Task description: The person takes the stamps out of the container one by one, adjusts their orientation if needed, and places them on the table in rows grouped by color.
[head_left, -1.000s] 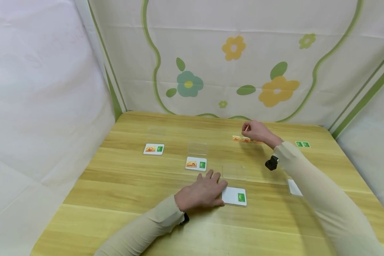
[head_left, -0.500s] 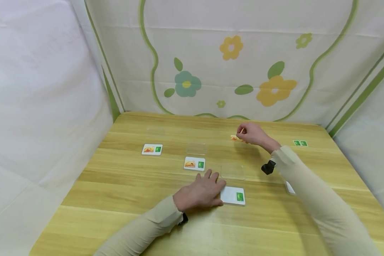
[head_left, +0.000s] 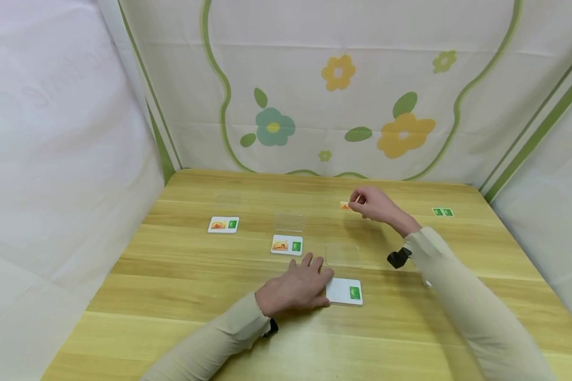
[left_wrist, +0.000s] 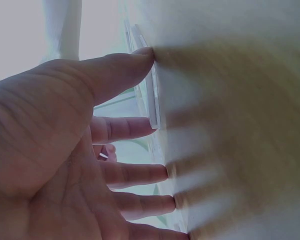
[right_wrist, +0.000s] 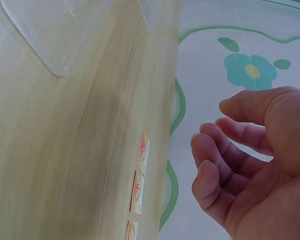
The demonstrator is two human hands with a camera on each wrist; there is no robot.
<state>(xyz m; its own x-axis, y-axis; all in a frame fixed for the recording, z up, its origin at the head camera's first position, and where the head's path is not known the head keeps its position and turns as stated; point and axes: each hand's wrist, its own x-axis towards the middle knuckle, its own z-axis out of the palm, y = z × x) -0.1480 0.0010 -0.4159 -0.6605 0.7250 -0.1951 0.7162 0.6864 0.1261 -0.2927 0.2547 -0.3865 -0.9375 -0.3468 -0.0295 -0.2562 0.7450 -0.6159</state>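
Two bare hands work at a wooden table (head_left: 138,338). My left hand (head_left: 293,288) rests spread at the left side of a flat clear case (head_left: 344,291) with a white face and a green stamp-like picture. Its thumb and index fingertips touch the case edge (left_wrist: 154,95), with the other fingertips on the table. My right hand (head_left: 378,205) is over a row of small orange stamp-like pieces (head_left: 345,206), partly covering it. In the right wrist view, its fingers are loosely bent, the thumb stands apart, and no held thing shows; more orange pieces (right_wrist: 137,192) lie below.
Two white cards (head_left: 223,225) (head_left: 287,245) with orange and green pictures lie to the left. Clear plates (head_left: 343,255) stand or lie behind the cards. Two green pieces (head_left: 443,212) are at the right rear. A white card corner (head_left: 427,283) shows beside the right sleeve.
The right hand has shifted slightly left and down along the orange row, covering more of it. The left hand stays at the case. The whole view has drifted a little.
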